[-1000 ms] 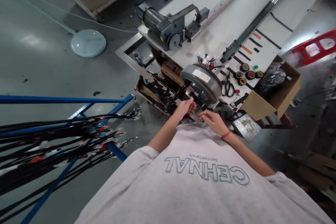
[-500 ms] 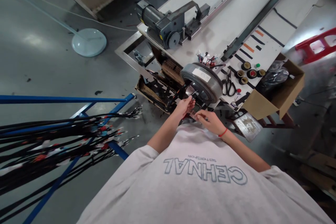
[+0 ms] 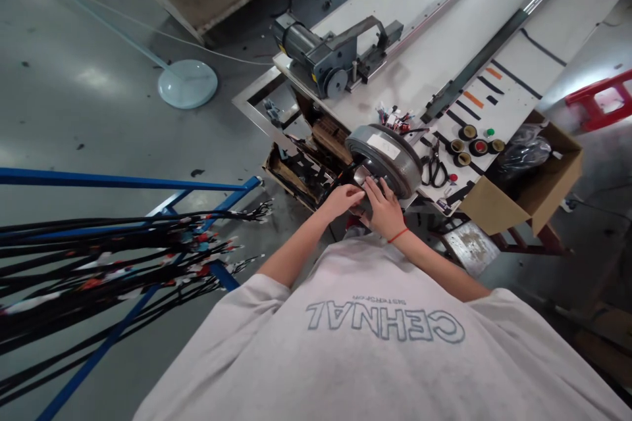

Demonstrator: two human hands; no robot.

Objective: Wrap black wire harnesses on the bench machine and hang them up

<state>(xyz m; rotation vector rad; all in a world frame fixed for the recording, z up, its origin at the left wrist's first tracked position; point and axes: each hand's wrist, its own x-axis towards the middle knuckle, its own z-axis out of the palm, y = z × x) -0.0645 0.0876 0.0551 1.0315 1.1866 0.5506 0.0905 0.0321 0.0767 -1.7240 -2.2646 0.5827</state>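
A dark grey ring-shaped machine head (image 3: 401, 164) with a pale label (image 3: 384, 145) stands at the near corner of the workbench. Just in front of its opening, my left hand (image 3: 344, 201) is closed in a pinch; what its fingers hold is hidden. Close beside it, my right hand (image 3: 386, 212) has its fingers stretched toward the near side of the ring, fingertips at or against it. A small shiny metal part (image 3: 362, 174) shows above my fingers. Behind the ring lies a bunch of coloured wire ends (image 3: 395, 120).
Scissors (image 3: 435, 168), several tape rolls (image 3: 463, 158) and black and orange strips lie on the workbench (image 3: 429, 20). An open cardboard box (image 3: 498, 202) stands at right. A motor unit (image 3: 316, 52) sits behind. At left, a blue rack (image 3: 123, 179) carries many black cables (image 3: 123, 230).
My right hand has come forward and left, its fingers now stretched out toward the ring. My left hand has turned and closed beside it. The whole view has shifted slightly.
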